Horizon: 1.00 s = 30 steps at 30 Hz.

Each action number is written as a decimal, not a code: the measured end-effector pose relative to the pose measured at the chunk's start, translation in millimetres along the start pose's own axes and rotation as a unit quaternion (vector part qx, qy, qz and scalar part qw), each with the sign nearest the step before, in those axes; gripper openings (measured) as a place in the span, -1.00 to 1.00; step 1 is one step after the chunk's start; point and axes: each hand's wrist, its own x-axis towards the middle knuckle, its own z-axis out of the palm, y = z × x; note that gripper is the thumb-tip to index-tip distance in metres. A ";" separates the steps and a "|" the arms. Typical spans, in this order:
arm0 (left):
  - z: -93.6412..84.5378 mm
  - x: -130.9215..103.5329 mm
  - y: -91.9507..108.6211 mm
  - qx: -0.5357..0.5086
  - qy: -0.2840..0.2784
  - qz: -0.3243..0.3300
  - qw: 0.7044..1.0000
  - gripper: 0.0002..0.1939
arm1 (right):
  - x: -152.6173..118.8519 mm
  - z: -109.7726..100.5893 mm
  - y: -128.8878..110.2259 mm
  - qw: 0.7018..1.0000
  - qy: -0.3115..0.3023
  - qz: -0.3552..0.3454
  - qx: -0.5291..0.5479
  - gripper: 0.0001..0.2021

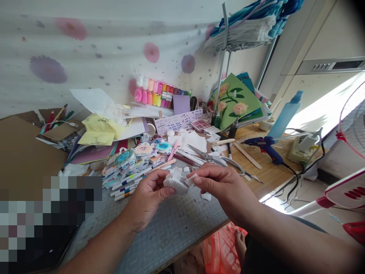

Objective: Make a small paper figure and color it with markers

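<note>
At the far left stands a brown cardboard box [25, 140], with pencils [51, 121] poking up behind its edge. Next comes a crumpled yellow wrapper [98, 131], printed with characters too small to read. In front of it, a heap of paper cut-outs [124, 158] lies beside several markers [125, 192], whose barrel lettering is blurred. The left hand [149, 198] has its thumb and fingers clamped on a white textured piece [176, 182], held over the grey mat [171, 228] on the desk. Behind it, a set of coloured clay packs [159, 92] bears a small black-and-white label, illegible from here. Just below the packs, a white card [178, 122] shows rows of handwritten blue figures; one row seems to begin with 15, the rest is unsure. The right hand [221, 184] has thumb and forefinger together on a thin white bit [191, 177] at the piece's right side; whether that bit is separate I cannot tell. Scissors [199, 152] lie beyond this hand. Further right are a green card [232, 95] with pink flowers, a blue glue gun [265, 146], a blue bottle [285, 118] and a tub [303, 150] with an unreadable label.
</note>
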 end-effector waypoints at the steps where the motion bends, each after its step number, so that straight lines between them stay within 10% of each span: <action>1: 0.2 -0.3 0.1 0.000 -0.001 0.001 1.000 -0.73 | 0.4 0.1 -0.7 1.000 0.002 -0.008 -0.011 -0.94; 24: -4.1 -3.1 -4.7 0.041 -0.036 0.006 0.999 -0.80 | 4.2 -2.2 3.2 0.911 0.036 -0.233 -0.339 -0.88; 30: -2.5 -4.4 -1.8 0.042 -0.037 -0.007 0.998 -0.78 | 6.4 -9.0 -0.9 0.977 -0.031 -0.080 -0.197 -0.85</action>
